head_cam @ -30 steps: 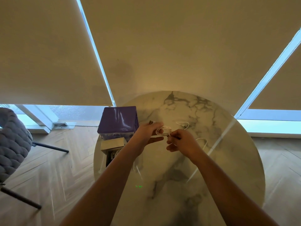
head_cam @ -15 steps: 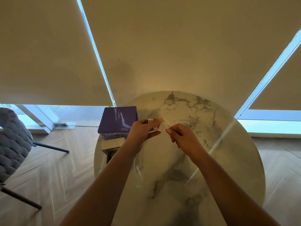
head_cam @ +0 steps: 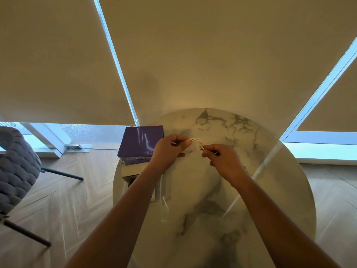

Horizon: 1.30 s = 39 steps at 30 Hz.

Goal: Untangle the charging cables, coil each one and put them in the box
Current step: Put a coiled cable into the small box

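Since the earlier frame, both hands have risen slightly and closed together, and the loose loops that trailed on the surface are now largely gathered into a tight bundle. The left hand (head_cam: 168, 151) grips the white cable (head_cam: 195, 145) with its fingers curled round the coiled loops, holding the bundle clear of the marble surface (head_cam: 270, 190) so the turns do not spread. The right hand (head_cam: 224, 159) pinches the free strand just beside the bundle, fingers clamped on it, evidently to feed or wrap the remaining length round the coil. A short tail of cable shows just beyond the right wrist. The purple box (head_cam: 141, 142) stands at the left edge of the surface, just beside the left hand, within easy reach for depositing the finished coil. Below it lie smaller cartons, partly hidden by the left forearm. Coiling appears nearly complete; placement is not yet done.
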Each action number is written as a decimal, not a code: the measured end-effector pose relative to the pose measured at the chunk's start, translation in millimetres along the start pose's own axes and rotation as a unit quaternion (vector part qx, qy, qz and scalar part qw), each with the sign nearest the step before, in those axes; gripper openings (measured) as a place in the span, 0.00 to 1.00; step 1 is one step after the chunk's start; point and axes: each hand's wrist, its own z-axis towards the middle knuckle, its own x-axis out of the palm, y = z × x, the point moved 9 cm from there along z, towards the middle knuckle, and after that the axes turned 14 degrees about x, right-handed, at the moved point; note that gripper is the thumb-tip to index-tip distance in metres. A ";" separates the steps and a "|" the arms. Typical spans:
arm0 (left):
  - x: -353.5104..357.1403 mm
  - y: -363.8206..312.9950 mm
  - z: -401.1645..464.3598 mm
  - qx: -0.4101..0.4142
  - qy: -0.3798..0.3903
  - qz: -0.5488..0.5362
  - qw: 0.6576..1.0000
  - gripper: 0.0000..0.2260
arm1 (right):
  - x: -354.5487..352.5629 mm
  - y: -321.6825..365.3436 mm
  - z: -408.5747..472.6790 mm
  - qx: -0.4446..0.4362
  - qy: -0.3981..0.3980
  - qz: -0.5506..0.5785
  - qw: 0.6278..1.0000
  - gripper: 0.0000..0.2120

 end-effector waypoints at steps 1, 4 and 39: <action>-1.7 0.4 0.2 0.001 -0.012 -0.006 1.000 0.04 | 1.7 0.1 -0.6 0.001 0.008 -0.002 1.000 0.07; -3.6 3.8 -1.6 -0.003 -0.032 -0.026 0.999 0.05 | 0.1 3.4 -3.1 -0.020 -0.017 -0.063 0.998 0.09; 26.8 22.5 -32.9 -0.138 -0.029 -0.221 0.965 0.12 | 30.2 -16.7 1.7 0.067 0.106 0.445 0.887 0.10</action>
